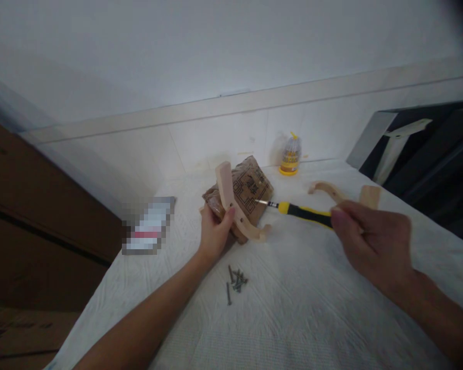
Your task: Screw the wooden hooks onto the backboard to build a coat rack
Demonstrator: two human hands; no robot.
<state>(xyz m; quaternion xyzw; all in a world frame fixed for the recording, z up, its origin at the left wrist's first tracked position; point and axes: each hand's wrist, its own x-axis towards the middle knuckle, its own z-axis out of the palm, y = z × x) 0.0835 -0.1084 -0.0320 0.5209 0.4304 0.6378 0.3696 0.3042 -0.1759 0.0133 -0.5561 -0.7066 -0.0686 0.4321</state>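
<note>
My left hand (215,229) is closed around the stem of a pale wooden hook (235,205) and holds it upright over the white cloth. My right hand (374,244) grips a yellow and black screwdriver (299,211) by its handle. The screwdriver lies nearly level, its metal tip pointing left at the hook's face. Behind the hook sits a brown wrapped packet (250,190) with a printed pattern. A small heap of several dark screws (236,281) lies on the cloth just below my left hand.
A second wooden hook (332,191) lies on the cloth behind my right hand. A yellow-based screwdriver bit holder (290,155) stands at the back by the wall. A blurred card (148,226) lies at the cloth's left edge. Brown cardboard (31,231) is at left, dark furniture (428,149) at right.
</note>
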